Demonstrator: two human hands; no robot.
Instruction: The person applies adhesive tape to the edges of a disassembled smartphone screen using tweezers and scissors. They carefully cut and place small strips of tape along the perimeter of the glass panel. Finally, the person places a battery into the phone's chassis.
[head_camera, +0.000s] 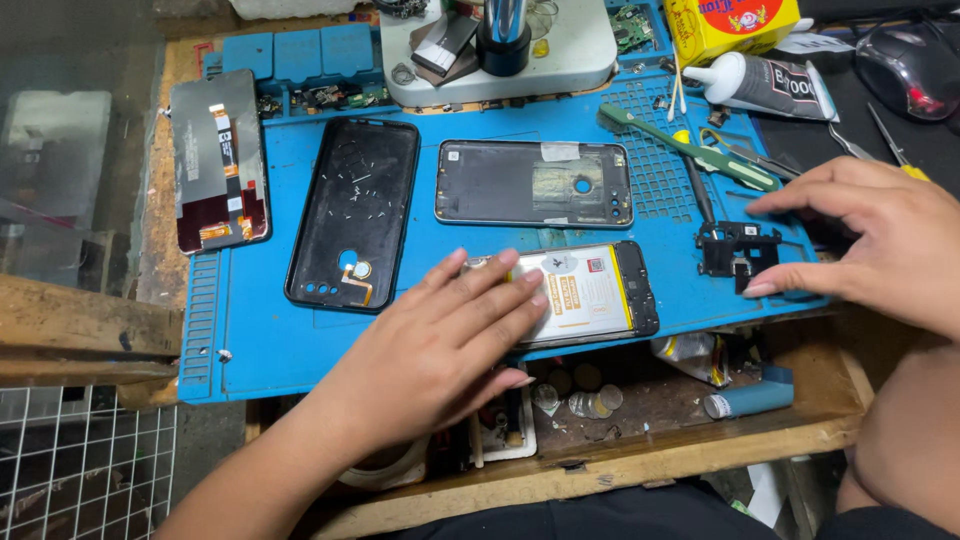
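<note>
Head-camera view: an opened phone (590, 295), thin, light and judged fragile, is pressed flat on the blue mat (250, 330) by the spread left hand (440, 350), best gripped by its edges, while the right hand (880, 240), fingers apart, touches a small black bracket (735, 250).

My left hand (440, 345) is covering the near-left end of the opened phone (590, 295); right of it, my right hand (870, 235) is running past the picture's edge.
</note>
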